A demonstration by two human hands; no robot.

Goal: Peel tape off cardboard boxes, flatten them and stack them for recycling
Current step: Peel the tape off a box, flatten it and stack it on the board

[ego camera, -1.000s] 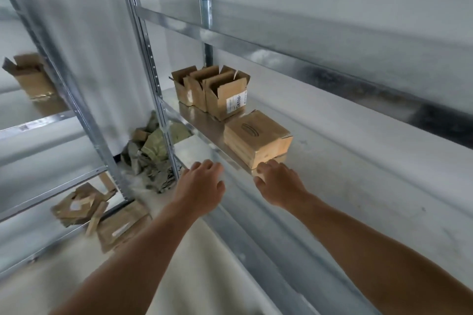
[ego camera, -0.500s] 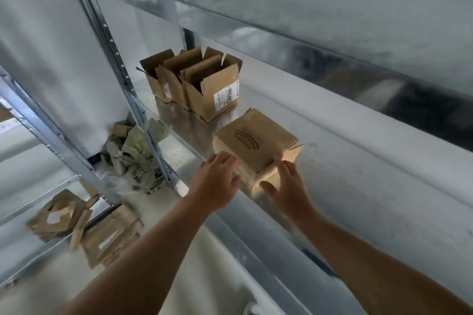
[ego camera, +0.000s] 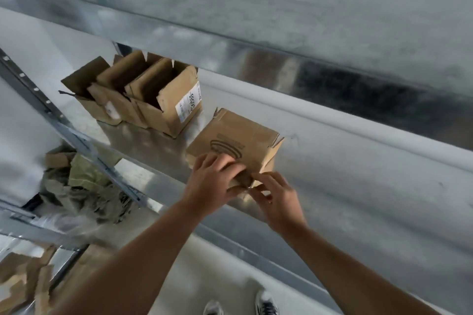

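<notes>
Cardboard box (ego camera: 238, 140), gripped by the left hand (ego camera: 210, 186) and seemingly pinched by the right hand (ego camera: 279, 199), could have been tugged off the shelf (ego camera: 143, 139).

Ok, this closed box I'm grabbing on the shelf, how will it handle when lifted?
Probably light: the box is thin cardboard, and the left hand grips just one corner. Likely stiff while shut; its lifted far flap may flop.
</notes>
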